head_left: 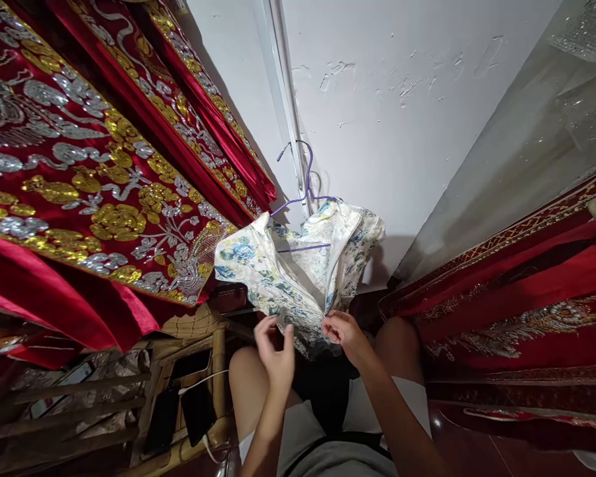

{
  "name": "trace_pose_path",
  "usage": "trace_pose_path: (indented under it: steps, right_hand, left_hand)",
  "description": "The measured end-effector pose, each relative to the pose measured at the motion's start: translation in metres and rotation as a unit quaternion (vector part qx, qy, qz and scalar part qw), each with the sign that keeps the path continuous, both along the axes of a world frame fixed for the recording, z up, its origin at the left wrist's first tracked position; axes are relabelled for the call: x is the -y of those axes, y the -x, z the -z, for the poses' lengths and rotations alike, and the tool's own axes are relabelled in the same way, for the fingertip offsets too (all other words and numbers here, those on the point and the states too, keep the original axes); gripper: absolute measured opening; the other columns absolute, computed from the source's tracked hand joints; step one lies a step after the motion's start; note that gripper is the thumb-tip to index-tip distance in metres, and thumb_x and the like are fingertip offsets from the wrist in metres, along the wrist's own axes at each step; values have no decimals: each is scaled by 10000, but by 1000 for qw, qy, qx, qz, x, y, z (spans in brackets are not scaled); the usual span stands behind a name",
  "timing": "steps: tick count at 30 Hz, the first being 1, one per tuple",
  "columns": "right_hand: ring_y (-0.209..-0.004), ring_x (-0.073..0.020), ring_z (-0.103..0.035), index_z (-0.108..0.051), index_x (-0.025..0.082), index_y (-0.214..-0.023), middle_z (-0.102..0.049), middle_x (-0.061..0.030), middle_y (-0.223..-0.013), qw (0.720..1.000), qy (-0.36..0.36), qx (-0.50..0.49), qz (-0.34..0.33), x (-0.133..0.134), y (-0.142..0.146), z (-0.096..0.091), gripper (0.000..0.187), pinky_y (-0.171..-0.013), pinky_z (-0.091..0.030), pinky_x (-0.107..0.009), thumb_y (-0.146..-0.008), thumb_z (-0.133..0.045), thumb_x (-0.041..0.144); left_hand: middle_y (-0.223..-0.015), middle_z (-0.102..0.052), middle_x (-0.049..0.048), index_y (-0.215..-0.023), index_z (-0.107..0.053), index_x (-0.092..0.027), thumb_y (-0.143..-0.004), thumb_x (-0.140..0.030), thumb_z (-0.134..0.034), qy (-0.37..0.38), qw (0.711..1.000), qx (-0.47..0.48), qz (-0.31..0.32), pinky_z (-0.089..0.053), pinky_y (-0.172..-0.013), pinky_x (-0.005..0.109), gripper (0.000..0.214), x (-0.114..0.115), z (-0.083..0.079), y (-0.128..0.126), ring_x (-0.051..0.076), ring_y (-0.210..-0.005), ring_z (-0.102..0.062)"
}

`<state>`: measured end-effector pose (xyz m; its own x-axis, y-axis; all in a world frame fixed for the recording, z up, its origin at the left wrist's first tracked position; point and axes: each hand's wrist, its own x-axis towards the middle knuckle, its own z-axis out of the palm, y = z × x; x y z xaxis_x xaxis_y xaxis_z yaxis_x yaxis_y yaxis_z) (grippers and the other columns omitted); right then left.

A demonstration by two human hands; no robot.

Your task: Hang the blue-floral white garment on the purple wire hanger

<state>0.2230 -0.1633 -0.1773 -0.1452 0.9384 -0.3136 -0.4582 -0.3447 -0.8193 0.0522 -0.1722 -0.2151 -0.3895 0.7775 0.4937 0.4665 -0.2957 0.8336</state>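
A white dress with blue and yellow flowers hangs in front of me on a purple wire hanger. Its zip opening is spread in a V, so the pale lining shows inside. At the bottom of that V, my right hand is closed in a pinch on the zipper; the fingertips cover the pull. My left hand is beside the dress's lower left part, thumb and fingers curved but apart, with nothing visible between them. The lower end of the dress drops into shadow between my knees.
Red garments with gold and silver sequins hang at the left, and more red embroidered cloth at the right. Behind the dress is a white wall. Phones and a white cable lie on a bamboo chair at lower left.
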Motion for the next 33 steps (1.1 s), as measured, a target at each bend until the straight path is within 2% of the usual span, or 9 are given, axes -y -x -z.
trace_pose_path:
  steps: [2, 4, 9, 13, 18, 22, 26, 29, 33]
  right_hand:
    - [-448, -80, -284, -557, 203, -591, -567, 9, -563, 1000, 16, -14, 2, 1, 3, 1, 234, -468, -193, -274, -680, -700, 366]
    - [-457, -83, -290, -574, 204, -606, -566, 5, -570, 999, 27, -22, 2, 1, 3, 1, 247, -464, -196, -269, -657, -725, 393]
    - [-434, -58, -268, -564, 194, -629, -528, 26, -554, 998, 45, -36, 11, 0, -6, 0, 337, -450, -186, -254, -604, -797, 435]
    - [-446, -62, -318, -571, 181, -612, -550, 16, -560, 999, -9, 32, 27, 4, -20, -7, 354, -472, -220, -257, -698, -784, 449]
    - [-451, -79, -336, -593, 183, -576, -505, 27, -485, 993, -50, 93, 51, -3, -31, -23, 312, -474, -233, -260, -697, -776, 404]
    - [-418, -65, -245, -579, 196, -579, -390, 73, -432, 995, -55, 38, 75, -47, -36, -61, 241, -433, -187, -255, -679, -751, 332]
    - [-407, -41, -178, -608, 175, -662, -311, 110, -462, 995, -85, -35, 35, -98, -38, -128, 207, -389, -142, -227, -652, -769, 304]
    - [-416, -43, -223, -614, 174, -747, -334, 105, -498, 986, -151, -53, 42, -113, -35, -170, 208, -386, -177, -212, -691, -776, 290]
    - [-414, -48, -259, -623, 172, -740, -362, 93, -490, 981, -187, -21, 56, -103, -26, -181, 178, -396, -193, -217, -729, -744, 303]
  left_hand:
    - [-1093, -613, 95, -1073, -609, -212, -909, -311, -651, 34, 993, -32, 110, -484, -974, 398, 196, 0, -1, -17, 243, -1075, -600]
    - [-1091, -624, 106, -1081, -612, -205, -915, -293, -621, 49, 983, -39, 171, -491, -970, 414, 188, -4, -2, -33, 252, -1072, -610]
    - [-1039, -643, 87, -1062, -593, -210, -920, -228, -553, 62, 967, -43, 243, -482, -942, 386, 149, -21, -9, -52, 236, -1018, -615]
    - [-982, -627, 65, -997, -566, -207, -926, -195, -515, 88, 941, -46, 324, -480, -872, 340, 88, -29, -18, -59, 215, -952, -605]
    - [-870, -625, 46, -923, -554, -206, -958, -208, -466, 80, 934, -41, 346, -470, -815, 319, 95, -33, -30, -75, 202, -850, -606]
    - [-815, -596, 39, -862, -527, -208, -1000, -268, -460, 82, 939, -31, 332, -458, -782, 309, 164, -35, -33, -79, 192, -798, -587]
    - [-808, -564, 40, -833, -498, -210, -1008, -280, -450, 86, 939, -41, 330, -448, -746, 295, 194, -28, -28, -73, 190, -796, -573]
    - [-823, -574, 47, -837, -511, -210, -1005, -267, -440, 92, 932, -67, 344, -443, -729, 292, 191, -21, -24, -65, 191, -794, -569]
    - [-823, -592, 46, -830, -534, -204, -1001, -261, -457, 107, 918, -99, 370, -451, -736, 293, 196, -23, -30, -50, 189, -795, -575]
